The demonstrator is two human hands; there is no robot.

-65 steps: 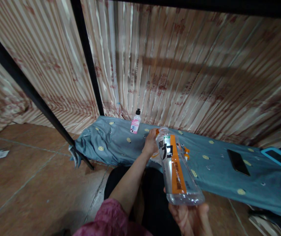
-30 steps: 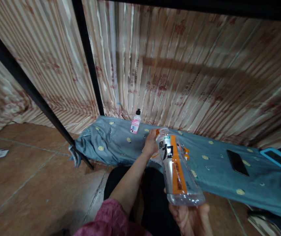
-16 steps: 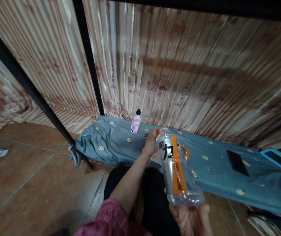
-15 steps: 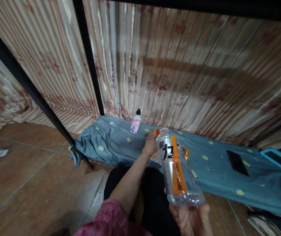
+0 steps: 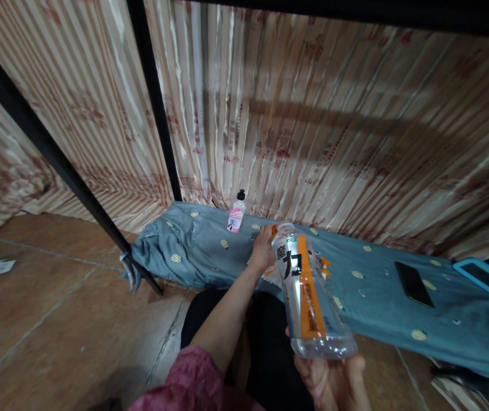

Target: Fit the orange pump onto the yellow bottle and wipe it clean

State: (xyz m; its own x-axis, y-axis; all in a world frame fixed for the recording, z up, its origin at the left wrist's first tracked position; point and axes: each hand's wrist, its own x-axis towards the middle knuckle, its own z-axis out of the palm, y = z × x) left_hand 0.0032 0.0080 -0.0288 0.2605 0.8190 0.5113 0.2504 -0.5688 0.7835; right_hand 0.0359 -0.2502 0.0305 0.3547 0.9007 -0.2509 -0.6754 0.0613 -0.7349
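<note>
A clear plastic bottle (image 5: 312, 302) with an orange and silver label tilts in front of me, its uncapped mouth pointing away. My right hand (image 5: 332, 379) grips the bottle round its base from below. Beside the bottle's neck, my left hand (image 5: 263, 251) is closed on a small orange piece (image 5: 274, 230) that looks like a bottle cap; the bottle hides some of those fingers. Behind the bottle lies a white and orange thing (image 5: 272, 275), mostly covered, so its kind is unclear.
A blue patterned cloth (image 5: 201, 245) covers the long low surface. On it are a pink-labelled bottle with a black top (image 5: 235, 216), a black phone (image 5: 413, 283) and a blue-framed object (image 5: 484, 277). Black poles (image 5: 56, 148) stand at left, before a striped curtain (image 5: 270, 114).
</note>
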